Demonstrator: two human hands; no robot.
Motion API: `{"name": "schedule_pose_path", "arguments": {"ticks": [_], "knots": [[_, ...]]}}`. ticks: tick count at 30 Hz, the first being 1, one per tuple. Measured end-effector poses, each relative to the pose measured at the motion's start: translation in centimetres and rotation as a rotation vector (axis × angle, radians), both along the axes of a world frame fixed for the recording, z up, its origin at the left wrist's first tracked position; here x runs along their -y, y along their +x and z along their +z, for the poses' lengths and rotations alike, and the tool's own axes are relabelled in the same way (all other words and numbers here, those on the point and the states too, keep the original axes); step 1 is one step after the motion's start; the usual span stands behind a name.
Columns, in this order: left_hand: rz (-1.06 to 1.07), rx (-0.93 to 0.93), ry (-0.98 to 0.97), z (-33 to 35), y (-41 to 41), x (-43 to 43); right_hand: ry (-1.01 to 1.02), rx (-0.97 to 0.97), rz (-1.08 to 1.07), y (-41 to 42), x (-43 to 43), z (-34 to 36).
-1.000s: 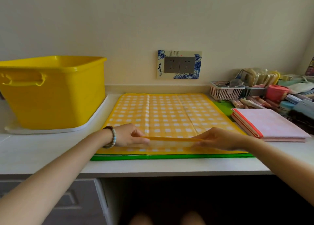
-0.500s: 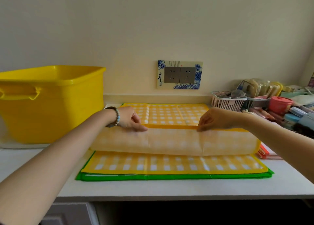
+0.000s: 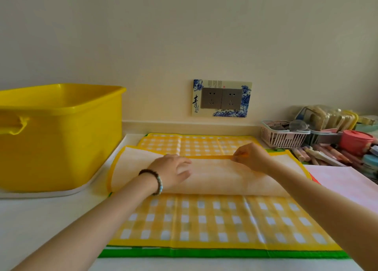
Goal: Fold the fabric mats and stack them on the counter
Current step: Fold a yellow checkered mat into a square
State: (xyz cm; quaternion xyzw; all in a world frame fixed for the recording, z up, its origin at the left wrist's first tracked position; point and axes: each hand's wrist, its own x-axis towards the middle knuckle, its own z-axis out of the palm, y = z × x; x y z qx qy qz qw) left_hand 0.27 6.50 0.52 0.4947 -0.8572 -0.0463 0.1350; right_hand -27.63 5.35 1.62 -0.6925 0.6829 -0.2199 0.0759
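One yellow checked mat [image 3: 204, 219], half folded.
Right grip [image 3: 252, 157] pinches its hem [image 3: 210, 157]; left grip [image 3: 171, 173] rests loose-fingered on it.

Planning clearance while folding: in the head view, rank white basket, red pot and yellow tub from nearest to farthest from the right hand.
1. White basket, just right of the right hand pinching the mat.
2. Red pot, farther right.
3. Yellow tub, far left.
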Motion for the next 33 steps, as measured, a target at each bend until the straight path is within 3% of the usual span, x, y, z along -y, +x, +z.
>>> {"name": "schedule_pose_path", "arguments": {"ticks": [5, 11, 15, 24, 33], "knots": [[0.015, -0.008, 0.078, -2.0, -0.8, 0.5, 0.019, 0.078, -0.059, -0.3, 2.2, -2.4], [0.055, 0.145, 0.137, -3.6, -1.4, 0.7, -0.109, 0.076, -0.115, 0.7, 2.9, -3.3], [0.091, 0.190, 0.177, -4.3, -1.7, 0.5, -0.151, 0.122, -0.029, 3.1, 1.5, -3.3], [0.110, 0.137, 0.150, -5.2, -1.7, 0.1, -0.022, -0.157, 0.144, 8.9, -1.1, -6.8], [0.154, 0.172, 0.187, -5.4, -1.7, 0.4, 0.125, -0.205, 0.055, 5.8, -2.7, -7.3]]}}
